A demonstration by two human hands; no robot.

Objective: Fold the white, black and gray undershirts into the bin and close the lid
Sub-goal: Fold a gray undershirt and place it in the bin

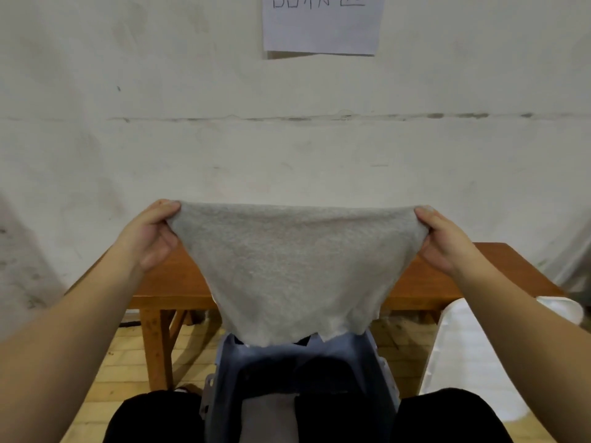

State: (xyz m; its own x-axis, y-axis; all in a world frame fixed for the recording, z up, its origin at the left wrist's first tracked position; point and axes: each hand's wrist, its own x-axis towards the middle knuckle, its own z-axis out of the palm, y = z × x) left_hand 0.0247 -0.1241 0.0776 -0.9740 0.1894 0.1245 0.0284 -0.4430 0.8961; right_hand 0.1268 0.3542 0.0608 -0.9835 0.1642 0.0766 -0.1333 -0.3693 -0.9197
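I hold a gray undershirt [294,266] stretched out in the air in front of me. My left hand [150,235] pinches its upper left corner and my right hand [444,238] pinches its upper right corner. The cloth hangs down in a wide curve, and its lower edge reaches just over the far rim of a blue-gray bin [224,372] that stands on the floor between my knees. Inside the bin lies dark cloth [319,378], with a gray piece [265,414] near the front. The shirt hides the back of the bin.
A brown wooden bench [166,282] stands against the white wall behind the shirt. A white flat object, possibly the lid [463,346], leans at the right. A paper sign [323,24] hangs on the wall. The floor is yellowish brick.
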